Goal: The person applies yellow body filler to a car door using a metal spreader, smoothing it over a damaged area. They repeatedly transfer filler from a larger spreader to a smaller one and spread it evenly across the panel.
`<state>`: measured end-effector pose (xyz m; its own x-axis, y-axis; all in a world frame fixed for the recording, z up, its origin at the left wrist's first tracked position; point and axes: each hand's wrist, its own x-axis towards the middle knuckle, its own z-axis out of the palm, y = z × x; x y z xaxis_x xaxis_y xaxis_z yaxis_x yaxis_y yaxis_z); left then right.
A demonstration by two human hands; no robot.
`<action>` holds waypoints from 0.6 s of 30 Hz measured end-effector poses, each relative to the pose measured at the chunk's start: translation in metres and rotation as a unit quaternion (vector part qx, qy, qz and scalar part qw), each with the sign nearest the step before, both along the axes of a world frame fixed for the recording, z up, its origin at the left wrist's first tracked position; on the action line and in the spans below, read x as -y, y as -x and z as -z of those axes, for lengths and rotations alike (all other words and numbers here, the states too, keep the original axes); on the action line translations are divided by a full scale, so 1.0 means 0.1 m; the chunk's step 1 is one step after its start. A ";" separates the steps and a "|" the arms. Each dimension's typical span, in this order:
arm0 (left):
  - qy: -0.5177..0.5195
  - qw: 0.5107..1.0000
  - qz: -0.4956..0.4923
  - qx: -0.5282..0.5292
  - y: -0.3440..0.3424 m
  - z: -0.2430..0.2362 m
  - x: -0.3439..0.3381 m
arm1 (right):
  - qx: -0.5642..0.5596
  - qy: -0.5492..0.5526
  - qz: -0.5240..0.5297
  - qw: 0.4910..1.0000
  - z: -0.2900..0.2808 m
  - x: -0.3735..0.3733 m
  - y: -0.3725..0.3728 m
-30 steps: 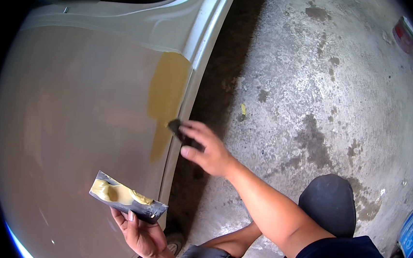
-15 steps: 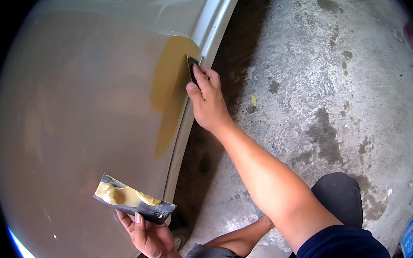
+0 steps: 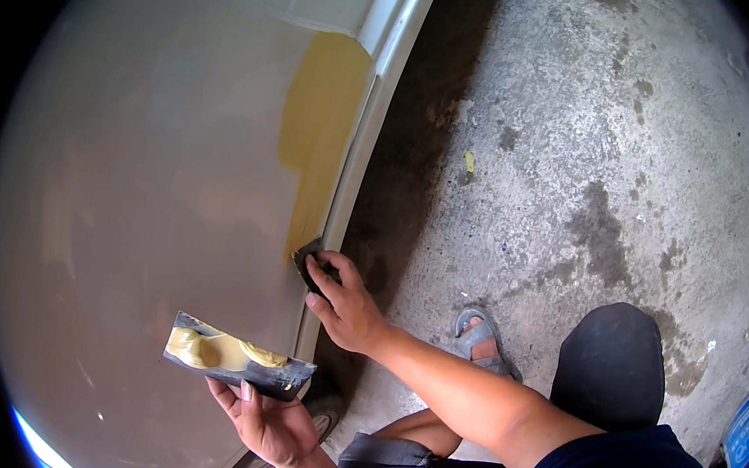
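Observation:
My right hand (image 3: 345,306) is closed on a small dark spreader (image 3: 308,268), whose edge rests against the lower end of a mustard-yellow filler patch (image 3: 320,115). That patch lies along the edge of a beige-grey car panel (image 3: 150,181). My left hand (image 3: 270,425) grips a flat dark putty board (image 3: 279,383) from below, over the panel's lower part. Pale cream putty (image 3: 196,348) sits on the board, in a thick mound at its left and a smaller ridge at its right.
A pale trim strip (image 3: 376,102) borders the panel on the right. Beyond it lies stained grey concrete floor (image 3: 540,141) with a small yellow smear (image 3: 469,161). My bent knee (image 3: 610,367) and sandalled foot (image 3: 481,337) are below right. A blue container (image 3: 748,431) stands at the right rim.
My right hand and the spreader have moved down along the panel edge, from the patch's upper part to its lower tip. The left hand with the board stays nearly in place.

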<state>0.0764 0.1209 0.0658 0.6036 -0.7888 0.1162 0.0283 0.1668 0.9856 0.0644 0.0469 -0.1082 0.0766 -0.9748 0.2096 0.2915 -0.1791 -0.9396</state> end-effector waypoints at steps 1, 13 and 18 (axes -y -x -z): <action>-0.001 1.000 -0.025 0.005 0.02 0.00 0.00 | -0.003 0.006 -0.009 1.000 -0.03 -0.06 0.02; 0.011 0.998 0.064 -0.011 0.00 0.02 0.01 | 0.053 0.021 0.118 0.991 0.46 1.60 0.97; 0.006 0.998 0.062 -0.019 -0.02 0.03 0.03 | 0.053 -0.011 0.120 0.991 0.36 1.96 0.94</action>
